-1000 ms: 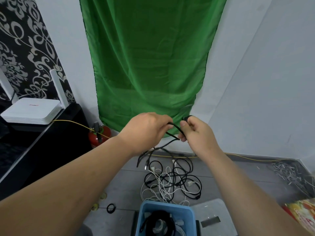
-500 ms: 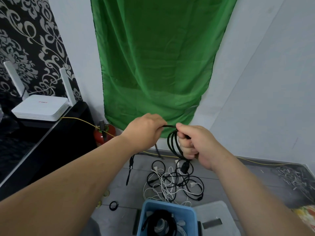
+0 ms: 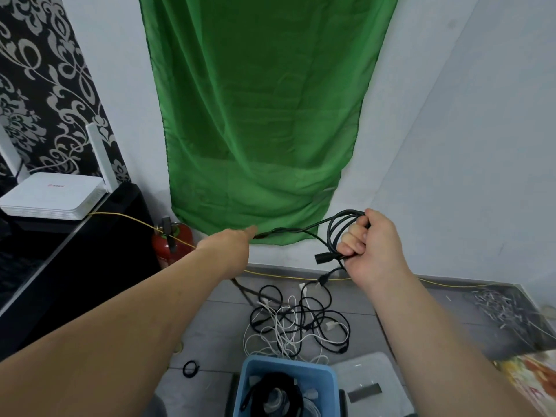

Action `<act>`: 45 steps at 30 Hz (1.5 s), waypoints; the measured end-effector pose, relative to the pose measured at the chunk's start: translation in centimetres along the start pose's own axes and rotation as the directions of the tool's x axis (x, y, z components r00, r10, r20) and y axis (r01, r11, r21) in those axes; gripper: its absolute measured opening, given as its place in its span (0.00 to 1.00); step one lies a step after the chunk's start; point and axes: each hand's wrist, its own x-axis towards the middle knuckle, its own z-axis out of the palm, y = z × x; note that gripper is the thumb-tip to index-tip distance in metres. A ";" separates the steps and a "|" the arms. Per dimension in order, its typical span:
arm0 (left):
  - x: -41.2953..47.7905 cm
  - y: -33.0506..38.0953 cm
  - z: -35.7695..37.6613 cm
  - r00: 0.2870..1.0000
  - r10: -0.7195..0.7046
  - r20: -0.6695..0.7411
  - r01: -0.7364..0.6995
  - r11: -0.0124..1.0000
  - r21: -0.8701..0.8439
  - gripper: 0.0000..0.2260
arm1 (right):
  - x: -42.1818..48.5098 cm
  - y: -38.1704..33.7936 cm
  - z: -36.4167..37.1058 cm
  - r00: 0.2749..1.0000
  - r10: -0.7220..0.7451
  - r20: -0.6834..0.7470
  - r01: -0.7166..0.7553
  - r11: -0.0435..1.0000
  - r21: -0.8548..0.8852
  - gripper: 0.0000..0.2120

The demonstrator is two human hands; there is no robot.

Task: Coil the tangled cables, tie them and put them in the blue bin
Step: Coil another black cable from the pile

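Cable (image 3: 334,233) loops were clamped in the right hand (image 3: 373,251), 1 loose stretch running sideways to the left hand (image 3: 228,245), which pinched it. Leftover tangle (image 3: 298,320) lay on the floor (image 3: 222,320) below, just past the blue bin (image 3: 249,374).

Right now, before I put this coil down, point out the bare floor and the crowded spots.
Bare grey floor lies between the left forearm and the tangled cables, and between the right forearm and the heap of pale scraps. Crowded: the tangle itself, the blue bin, already part full, and the clear plastic container beside it.
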 end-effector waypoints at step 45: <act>-0.2 -0.1 1.5 1.000 -0.027 0.015 0.027 1.000 -0.009 0.14 | -3.0 -2.2 1.2 0.963 0.034 0.268 -0.104 0.962 0.251 0.20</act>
